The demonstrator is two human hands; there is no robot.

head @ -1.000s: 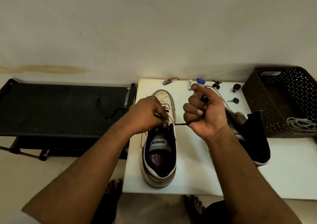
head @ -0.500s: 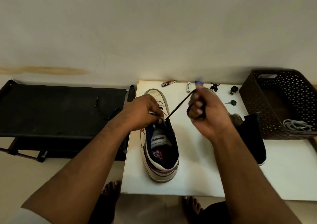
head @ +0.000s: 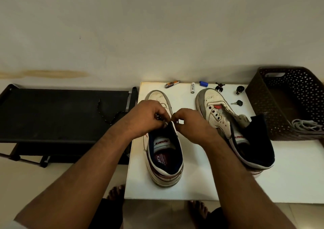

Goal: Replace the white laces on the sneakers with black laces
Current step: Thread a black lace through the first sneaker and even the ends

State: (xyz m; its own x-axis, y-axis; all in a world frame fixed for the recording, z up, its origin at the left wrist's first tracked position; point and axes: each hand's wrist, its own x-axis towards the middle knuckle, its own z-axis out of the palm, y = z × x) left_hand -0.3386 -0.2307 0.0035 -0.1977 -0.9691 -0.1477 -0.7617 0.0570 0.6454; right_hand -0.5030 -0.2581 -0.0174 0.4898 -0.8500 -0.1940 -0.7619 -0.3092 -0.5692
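Observation:
Two white sneakers stand on the white table, toes toward the wall. Over the tongue of the left sneaker both my hands meet. My left hand has its fingers curled and pinches the black lace at the upper eyelets. My right hand has curled fingertips pinching the other end of the black lace at the sneaker's right edge. Most of the lace is hidden under my fingers. The right sneaker has bare eyelets and no lace. A second black lace lies on the black rack.
A dark perforated basket at the right holds the white laces. Small items lie along the table's far edge: a nail clipper, a battery, a blue cap, a key. A black rack stands at the left.
My right hand, which had pulled the black lace up and to the right, has come back down to the left sneaker's tongue beside my left hand. The right sneaker is uncovered now.

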